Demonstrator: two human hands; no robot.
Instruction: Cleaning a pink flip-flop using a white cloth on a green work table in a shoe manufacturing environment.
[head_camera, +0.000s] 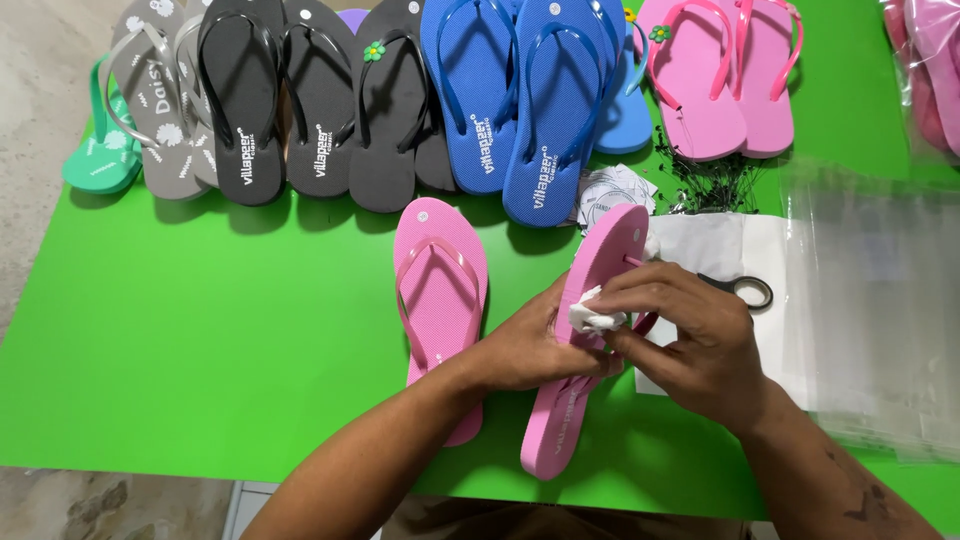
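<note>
- Head view, looking down on a green table (200, 330).
- Left hand (535, 345) grips a pink flip-flop (590, 340) at mid-length, fingers curled round its edge; sandal stands tilted on its side, toe end away from the person, heel end near the table's front edge.
- Right hand (690, 345) sits against the same sandal; thumb and fingertips pressed together, pinching a small white wad (592, 318), cloth or paper, cannot tell which, held against the sole.
- Second pink flip-flop (440, 300) lies flat, straps up, just left of the held one, partly under the left forearm.
- Scissors (745, 290), dark handles, on a white sheet (720, 250) just behind the right hand.
- Stack of clear plastic bags (880, 310) at the right of the table.
- Heap of thin black ties (705, 175) and a few white tags (610, 190) beyond the held sandal.
- Far edge, left to right: green sandal (100, 150), grey pair (160, 100), black pairs (300, 100), blue pairs (520, 100), pink pair (720, 80).
- Bagged pink sandals (925, 70) at top right corner.
</note>
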